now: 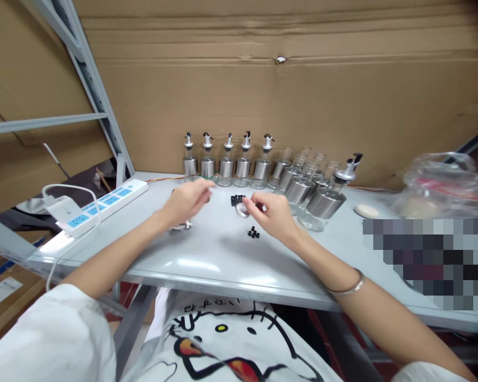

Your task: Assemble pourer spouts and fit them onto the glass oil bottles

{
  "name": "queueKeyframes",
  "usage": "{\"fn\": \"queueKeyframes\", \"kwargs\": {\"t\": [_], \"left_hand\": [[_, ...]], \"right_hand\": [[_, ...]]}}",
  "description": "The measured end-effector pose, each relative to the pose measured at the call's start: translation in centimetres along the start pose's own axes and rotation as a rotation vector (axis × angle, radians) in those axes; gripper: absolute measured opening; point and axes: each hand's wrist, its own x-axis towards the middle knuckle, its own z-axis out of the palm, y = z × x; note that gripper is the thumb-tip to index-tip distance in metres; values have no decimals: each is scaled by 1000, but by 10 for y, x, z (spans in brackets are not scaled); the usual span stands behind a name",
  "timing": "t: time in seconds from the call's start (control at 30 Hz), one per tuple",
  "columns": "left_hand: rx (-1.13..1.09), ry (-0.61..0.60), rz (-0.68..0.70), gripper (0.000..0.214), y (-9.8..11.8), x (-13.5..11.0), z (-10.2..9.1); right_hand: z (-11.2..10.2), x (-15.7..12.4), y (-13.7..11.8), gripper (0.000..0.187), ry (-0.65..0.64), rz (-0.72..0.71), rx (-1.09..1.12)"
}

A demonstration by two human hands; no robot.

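Observation:
My right hand [271, 213] pinches a round silver metal cap [242, 210] between thumb and fingers, above the table. Just behind the cap lies a cluster of small black pieces [236, 200]. A second small group of black pieces [254, 233] rests nearer the table's front edge. My left hand [189, 201] hovers over the left part of the table, its fingers loosely stretched to the right and slightly blurred, with nothing visible in them. Beneath it, partly hidden, are some silver metal parts [183, 226].
Several glass bottles with steel sleeves and pourer tops [226, 167] line the back; others [300, 185] have bare necks. One topped bottle [326, 201] stands closer at right. A power strip [103, 208] lies left. A plastic bag [442, 185] and a pale oval object [367, 211] sit right.

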Motion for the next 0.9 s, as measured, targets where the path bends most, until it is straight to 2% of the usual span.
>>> {"fn": "queueKeyframes", "kwargs": {"t": [0.07, 0.2, 0.3, 0.43, 0.6, 0.9], "left_hand": [[63, 21, -215, 25, -30, 3, -9], [152, -221, -561, 26, -93, -5, -7], [133, -322, -609, 24, -115, -13, 3], [119, -381, -581, 19, -114, -13, 11], [92, -398, -541, 25, -104, -9, 11], [-5, -392, -438, 31, -87, -6, 19]], "right_hand": [[-2, 2, 4, 42, 63, 35, -18], [-4, 3, 5, 41, 57, 25, -60], [-4, 2, 3, 41, 40, -8, -87], [-4, 1, 2, 42, 50, -34, -108], [-3, 1, 4, 42, 59, -62, -120], [0, 0, 8, 43, 149, -167, -166]]}}
